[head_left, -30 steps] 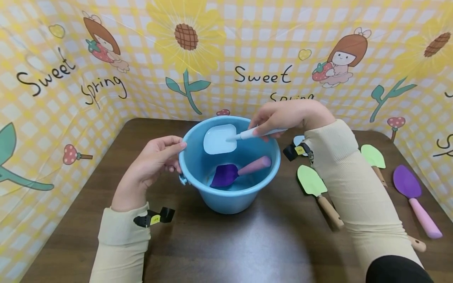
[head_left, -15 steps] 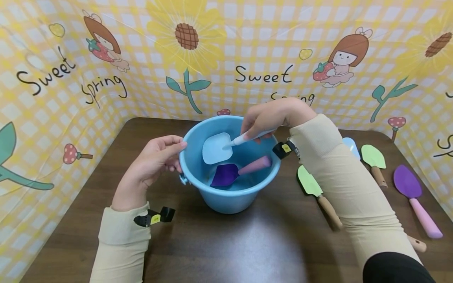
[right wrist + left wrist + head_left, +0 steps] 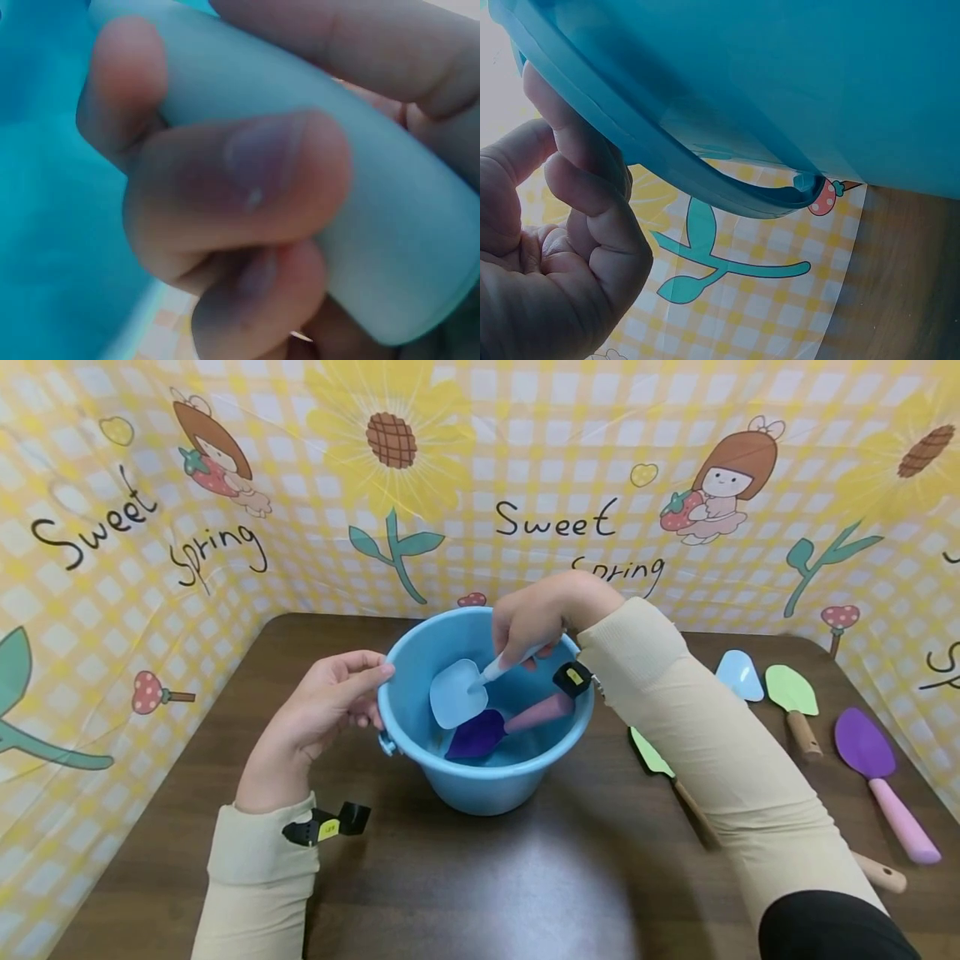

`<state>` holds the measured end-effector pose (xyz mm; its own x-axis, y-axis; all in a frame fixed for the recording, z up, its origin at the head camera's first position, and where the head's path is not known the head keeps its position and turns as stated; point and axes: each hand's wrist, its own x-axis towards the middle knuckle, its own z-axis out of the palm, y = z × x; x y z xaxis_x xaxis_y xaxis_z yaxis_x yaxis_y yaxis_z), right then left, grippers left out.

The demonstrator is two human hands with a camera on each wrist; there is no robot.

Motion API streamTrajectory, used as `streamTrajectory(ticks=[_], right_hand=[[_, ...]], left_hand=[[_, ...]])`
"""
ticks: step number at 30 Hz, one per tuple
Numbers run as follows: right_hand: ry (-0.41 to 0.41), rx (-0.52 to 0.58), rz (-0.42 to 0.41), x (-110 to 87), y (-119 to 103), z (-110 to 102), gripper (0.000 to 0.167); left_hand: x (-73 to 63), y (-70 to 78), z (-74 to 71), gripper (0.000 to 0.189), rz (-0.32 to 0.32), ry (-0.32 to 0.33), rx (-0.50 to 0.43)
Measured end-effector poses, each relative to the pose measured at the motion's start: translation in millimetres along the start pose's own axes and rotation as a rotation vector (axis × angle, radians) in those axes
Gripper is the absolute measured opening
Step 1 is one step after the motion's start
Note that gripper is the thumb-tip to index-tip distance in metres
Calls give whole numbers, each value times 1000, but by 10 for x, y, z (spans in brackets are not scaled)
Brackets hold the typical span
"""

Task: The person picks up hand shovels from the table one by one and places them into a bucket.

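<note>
In the head view, a light blue bucket stands on the brown table. My left hand holds its left rim, thumb on top; the left wrist view shows the curled fingers at the rim beside the bucket's hanging handle. My right hand reaches into the bucket and grips a light blue spatula by its handle, fingers wrapped round it in the right wrist view. The spatula's head points down and left. Below it, a purple spatula with a pink handle lies inside the bucket, leaning to the right wall.
Right of the bucket lie a green spatula, a light blue one, another green one and a purple one. A wooden handle shows from under the right sleeve. Patterned yellow cloth hangs behind the table.
My right hand has moved left and down into the bucket, lowering the light blue spatula towards the purple one. The left hand has stayed on the rim.
</note>
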<state>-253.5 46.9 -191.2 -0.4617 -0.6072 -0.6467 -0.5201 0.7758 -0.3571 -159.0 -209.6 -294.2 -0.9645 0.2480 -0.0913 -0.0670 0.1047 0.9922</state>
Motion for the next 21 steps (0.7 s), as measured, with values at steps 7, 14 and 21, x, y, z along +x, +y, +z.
streamTrajectory(ticks=[7, 14, 21], right_hand=[[-11, -66, 66, 94, -95, 16, 35], [-20, -86, 92, 173, -113, 49, 29], [-23, -73, 97, 208, -92, 103, 28]], left_hand=[[-4, -2, 1, 28, -1, 3, -5], [-16, 1, 5, 26, 6, 0, -2], [-20, 6, 8, 27, 11, -2, -6]])
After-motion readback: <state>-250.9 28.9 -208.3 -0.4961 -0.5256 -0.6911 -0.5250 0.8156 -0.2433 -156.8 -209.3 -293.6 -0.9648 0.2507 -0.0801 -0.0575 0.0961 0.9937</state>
